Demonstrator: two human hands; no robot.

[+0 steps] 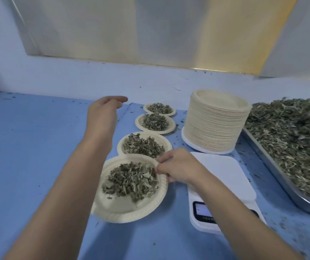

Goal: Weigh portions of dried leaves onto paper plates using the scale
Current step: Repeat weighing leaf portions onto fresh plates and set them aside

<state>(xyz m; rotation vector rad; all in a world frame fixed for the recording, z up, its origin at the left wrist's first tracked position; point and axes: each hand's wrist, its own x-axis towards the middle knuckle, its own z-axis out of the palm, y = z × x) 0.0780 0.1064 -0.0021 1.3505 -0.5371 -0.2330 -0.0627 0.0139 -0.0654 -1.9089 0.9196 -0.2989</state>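
My right hand (pixel 178 167) pinches the right rim of the nearest paper plate (pixel 118 209), which carries a heap of dried leaves (pixel 129 180) and sits tilted just left of the scale. My left hand (pixel 105 111) hovers open above the table, left of the row of filled plates, holding nothing. The white scale (pixel 223 177) has a bare platform, and my right forearm hides part of its display (pixel 203 211). Three more filled plates run away from me: one (pixel 144 144), a second (pixel 155 121) and the farthest (pixel 159 109).
A tall stack of unused paper plates (pixel 216 121) stands behind the scale. A metal tray (pixel 274 166) heaped with loose dried leaves (pixel 293 134) fills the right side. The blue table cover (pixel 28 147) carries scattered leaf crumbs, and a wall rises behind.
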